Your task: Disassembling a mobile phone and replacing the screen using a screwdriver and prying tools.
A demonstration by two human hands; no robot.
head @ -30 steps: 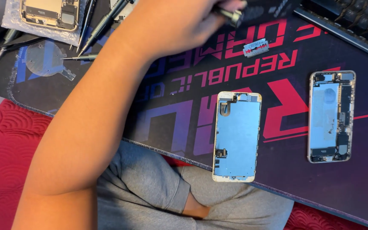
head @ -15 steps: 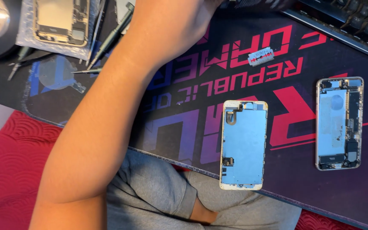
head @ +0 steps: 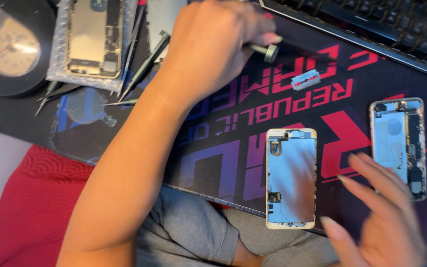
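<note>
Head view: your left hand (head: 218, 47) fingers closed around dark metal-tipped screwdriver (head: 265, 51), above black desk mat with red lettering (head: 223, 143). Your right hand (head: 376, 217) blurred, fingers spread, holding nothing, just beside opened gold-rimmed phone housing (head: 291, 178). Second opened phone (head: 399, 146) further right; silver razor blade (head: 306, 79) near screwdriver tip.

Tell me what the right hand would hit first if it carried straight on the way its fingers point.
Probably the opened phone lying on the mat: the right hand hovers with fingers aimed up-left, their tips already at its right edge. Motion blur hides the height, so contact is unclear.
</note>
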